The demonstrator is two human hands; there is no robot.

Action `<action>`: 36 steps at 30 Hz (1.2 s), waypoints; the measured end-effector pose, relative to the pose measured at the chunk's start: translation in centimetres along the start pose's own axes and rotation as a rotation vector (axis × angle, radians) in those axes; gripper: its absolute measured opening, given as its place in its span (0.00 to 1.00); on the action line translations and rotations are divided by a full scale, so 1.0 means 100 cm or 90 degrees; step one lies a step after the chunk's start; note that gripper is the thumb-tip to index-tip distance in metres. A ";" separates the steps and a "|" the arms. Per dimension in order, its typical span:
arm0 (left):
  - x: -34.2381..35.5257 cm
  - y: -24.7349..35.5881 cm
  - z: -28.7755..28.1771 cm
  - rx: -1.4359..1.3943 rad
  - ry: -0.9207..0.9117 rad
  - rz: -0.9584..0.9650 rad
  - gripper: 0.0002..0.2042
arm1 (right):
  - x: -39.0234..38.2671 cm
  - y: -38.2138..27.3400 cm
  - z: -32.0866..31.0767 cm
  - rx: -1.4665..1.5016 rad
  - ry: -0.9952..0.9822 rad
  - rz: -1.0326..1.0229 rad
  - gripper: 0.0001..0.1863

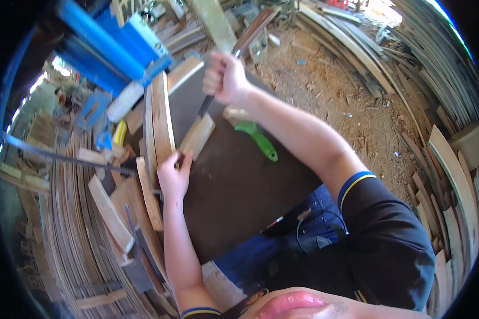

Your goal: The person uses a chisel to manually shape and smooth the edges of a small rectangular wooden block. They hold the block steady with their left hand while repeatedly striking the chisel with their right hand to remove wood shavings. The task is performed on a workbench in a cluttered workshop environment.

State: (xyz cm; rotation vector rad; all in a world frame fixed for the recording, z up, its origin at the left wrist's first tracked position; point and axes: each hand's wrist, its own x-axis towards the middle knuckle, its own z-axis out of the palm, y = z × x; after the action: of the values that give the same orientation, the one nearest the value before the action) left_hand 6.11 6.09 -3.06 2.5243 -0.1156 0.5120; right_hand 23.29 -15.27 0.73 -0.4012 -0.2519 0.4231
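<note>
My right hand point(226, 77) is wrapped round the shaft of a long chisel-like tool point(203, 106). Its dark metal end slants down to the far end of a small wooden block point(198, 137), and a brown handle seems to extend beyond my fist. My left hand point(174, 173) holds the block's near end with thumb and fingers; part of the grip is hidden. The block lies on a dark work surface point(226, 196). A green-handled brush or scraper point(258, 141) rests on that surface, below my right forearm, its head partly covered by the arm.
Long wooden boards point(159, 117) lie along the surface's left edge. A blue machine point(106, 48) stands at the far left, with a thin metal band point(64, 155) crossing nearby. Wood strips point(80, 212) are stacked left, more curved pieces point(455, 175) right. Sawdust covers the floor point(314, 80).
</note>
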 end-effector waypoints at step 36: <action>-0.003 -0.025 -0.001 -0.051 0.001 0.021 0.17 | 0.012 0.014 0.001 -0.003 -0.053 0.025 0.22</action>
State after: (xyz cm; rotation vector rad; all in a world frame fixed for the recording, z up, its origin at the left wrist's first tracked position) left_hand 6.24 8.28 -4.39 2.4480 -0.1731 0.5126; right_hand 23.78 -13.54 0.44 -0.3941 -0.3271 0.4780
